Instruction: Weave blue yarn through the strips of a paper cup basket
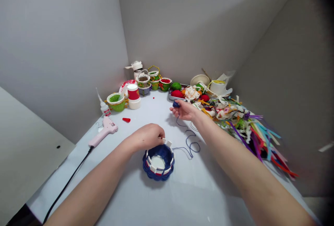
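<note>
Pinching a white strip (167, 143) at the rim of the little blue woven basket (158, 163), my left hand (147, 137) has thumb and fingertips closed together on it, the palm arched over the basket's far left edge. The basket stands upright on the tabletop (182, 198) right in front of me. Its wall is wound in blue, with white uprights showing between the rows and a pale bottom inside. My right hand (185, 111) is raised farther back and to the right, fingers curled shut around a small dark-blue yarn bundle (176, 104). From it a thin blue strand (191, 146) drops, loops loosely on the tabletop and runs to the basket's right side. I judge the basket to be very light and easily crushed, its uprights thin and bendable, so a gentle pinch at a strip's tip or a light hold around the rim suits it better than squeezing the wall. The strand looks soft, limp and apt to tangle in those loops, and I think it handles best pinched close to the basket. Off to my left lie a pink glue gun (104, 131) with its black cord and a glue bottle (104, 108); a heap of coloured ribbons (250, 128) spreads along the right.
</note>
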The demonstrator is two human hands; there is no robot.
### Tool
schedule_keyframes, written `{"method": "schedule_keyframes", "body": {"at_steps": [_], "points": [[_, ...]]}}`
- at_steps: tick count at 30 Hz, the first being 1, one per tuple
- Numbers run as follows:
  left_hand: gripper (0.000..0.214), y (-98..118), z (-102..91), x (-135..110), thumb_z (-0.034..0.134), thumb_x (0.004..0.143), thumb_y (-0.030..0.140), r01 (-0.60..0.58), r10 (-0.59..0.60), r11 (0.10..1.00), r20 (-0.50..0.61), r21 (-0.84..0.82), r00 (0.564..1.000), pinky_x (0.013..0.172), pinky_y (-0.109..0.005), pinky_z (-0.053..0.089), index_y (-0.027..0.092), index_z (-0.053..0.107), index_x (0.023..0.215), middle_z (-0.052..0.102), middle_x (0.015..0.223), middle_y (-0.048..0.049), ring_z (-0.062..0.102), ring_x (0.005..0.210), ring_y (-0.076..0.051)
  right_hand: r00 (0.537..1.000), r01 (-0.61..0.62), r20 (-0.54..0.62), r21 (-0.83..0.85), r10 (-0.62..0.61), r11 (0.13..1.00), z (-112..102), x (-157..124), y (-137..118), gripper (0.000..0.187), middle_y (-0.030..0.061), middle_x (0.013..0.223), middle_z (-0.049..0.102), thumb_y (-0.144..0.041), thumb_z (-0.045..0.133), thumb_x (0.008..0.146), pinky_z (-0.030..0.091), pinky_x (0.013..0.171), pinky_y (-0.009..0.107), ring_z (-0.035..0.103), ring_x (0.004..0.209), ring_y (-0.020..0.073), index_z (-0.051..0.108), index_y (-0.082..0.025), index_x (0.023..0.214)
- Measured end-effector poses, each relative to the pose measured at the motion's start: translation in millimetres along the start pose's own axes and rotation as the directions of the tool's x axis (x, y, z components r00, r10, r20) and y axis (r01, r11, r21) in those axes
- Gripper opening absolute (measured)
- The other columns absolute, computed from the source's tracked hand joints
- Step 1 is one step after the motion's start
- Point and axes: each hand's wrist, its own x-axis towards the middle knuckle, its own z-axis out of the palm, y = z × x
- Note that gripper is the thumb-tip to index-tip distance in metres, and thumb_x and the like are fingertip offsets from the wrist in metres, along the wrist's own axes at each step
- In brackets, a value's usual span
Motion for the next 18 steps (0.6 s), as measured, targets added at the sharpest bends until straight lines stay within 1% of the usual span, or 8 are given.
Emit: {"method": "schedule_keyframes", "body": {"at_steps": [2, 3, 6, 9, 11, 13, 14, 18], "points": [[0.020, -1.7, -0.8, -0.3, 0.053, 0.073, 0.027, 0.008, -0.007, 1.000, 0.009, -0.012, 1.000, 0.054, -0.022, 0.033, 0.018, 0.070, 0.079, 0.068, 0.073, -0.0019, 0.053, 0.061, -0.011, 0.998, 0.033, -0.052, -0.094, -0.038, 0.995, 14.3, 17.2, -16.9, 0.020, -0.0002, 0.057, 0.053, -0.032, 0.044, 0.093, 0.026, 0.032, 0.017, 0.036, 0.038, 0.0063, 0.046, -0.018, 0.078], [0.019, -2.4, -1.3, -0.6, 0.054, 0.073, 0.026, 0.009, -0.009, 1.000, 0.012, -0.015, 1.000, 0.054, -0.022, 0.033, 0.018, 0.070, 0.079, 0.068, 0.074, -0.0019, 0.054, 0.062, -0.011, 0.994, 0.073, -0.077, -0.139, -0.084, 0.988, 21.4, 23.9, -28.3, 0.020, -0.0021, 0.056, 0.050, -0.033, 0.047, 0.092, 0.023, 0.032, 0.017, 0.031, 0.036, 0.0056, 0.045, -0.018, 0.078], [0.019, -3.5, -2.6, -1.2, 0.054, 0.072, 0.024, 0.005, -0.005, 1.000, 0.015, -0.016, 1.000, 0.055, -0.022, 0.034, 0.019, 0.070, 0.079, 0.068, 0.074, -0.0019, 0.054, 0.062, -0.012, 0.946, 0.266, -0.116, -0.253, -0.302, 0.930, 41.0, 35.1, -70.2, 0.020, -0.0034, 0.061, 0.049, -0.035, 0.057, 0.086, 0.021, 0.034, 0.016, 0.028, 0.039, 0.0038, 0.046, -0.019, 0.082], [0.020, -3.8, -2.9, -1.0, 0.054, 0.072, 0.025, 0.008, -0.008, 1.000, 0.016, -0.023, 1.000, 0.055, -0.023, 0.035, 0.019, 0.071, 0.081, 0.069, 0.075, -0.0025, 0.055, 0.063, -0.013, 0.849, 0.458, -0.107, -0.340, -0.518, 0.821, 54.6, 34.4, -112.7, 0.016, -0.0018, 0.073, 0.054, -0.030, 0.057, 0.087, 0.024, 0.037, 0.016, 0.030, 0.042, 0.0027, 0.048, -0.019, 0.091], [0.020, -4.1, -2.5, -1.0, 0.055, 0.071, 0.025, 0.013, -0.013, 1.000, 0.015, -0.025, 1.000, 0.055, -0.023, 0.035, 0.019, 0.071, 0.081, 0.069, 0.075, -0.0030, 0.056, 0.064, -0.013, 0.776, 0.545, -0.103, -0.388, -0.623, 0.743, 59.1, 28.9, -136.7, 0.014, -0.0002, 0.081, 0.057, -0.026, 0.053, 0.089, 0.027, 0.039, 0.016, 0.029, 0.043, 0.0013, 0.048, -0.017, 0.098], [0.020, -4.3, -2.0, -1.4, 0.054, 0.071, 0.024, 0.011, -0.011, 1.000, 0.011, -0.026, 1.000, 0.056, -0.023, 0.036, 0.019, 0.071, 0.080, 0.069, 0.076, -0.0033, 0.056, 0.065, -0.013, 0.685, 0.626, -0.087, -0.435, -0.723, 0.647, 60.9, 19.2, -156.6, 0.018, 0.0013, 0.086, 0.058, -0.023, 0.052, 0.089, 0.031, 0.043, 0.016, 0.030, 0.044, -0.0001, 0.047, -0.015, 0.104], [0.020, -4.3, -1.7, -1.6, 0.054, 0.071, 0.024, 0.009, -0.009, 1.000, 0.009, -0.026, 1.000, 0.056, -0.023, 0.036, 0.019, 0.071, 0.080, 0.069, 0.076, -0.0034, 0.056, 0.066, -0.013, 0.637, 0.667, -0.063, -0.454, -0.768, 0.590, 61.3, 12.3, -165.2, 0.021, 0.0018, 0.087, 0.060, -0.022, 0.053, 0.088, 0.032, 0.044, 0.016, 0.030, 0.044, -0.0009, 0.046, -0.013, 0.106], [0.021, -3.1, -1.9, -2.3, 0.054, 0.072, 0.025, 0.010, -0.010, 1.000, 0.011, -0.020, 1.000, 0.057, -0.023, 0.036, 0.019, 0.071, 0.081, 0.069, 0.077, -0.0034, 0.056, 0.066, -0.014, 0.496, 0.772, -0.011, -0.452, -0.868, 0.446, 65.7, -33.2, -190.9, 0.027, -0.0017, 0.086, 0.061, -0.020, 0.053, 0.086, 0.031, 0.048, 0.014, 0.033, 0.044, -0.0043, 0.046, -0.011, 0.111]]}}
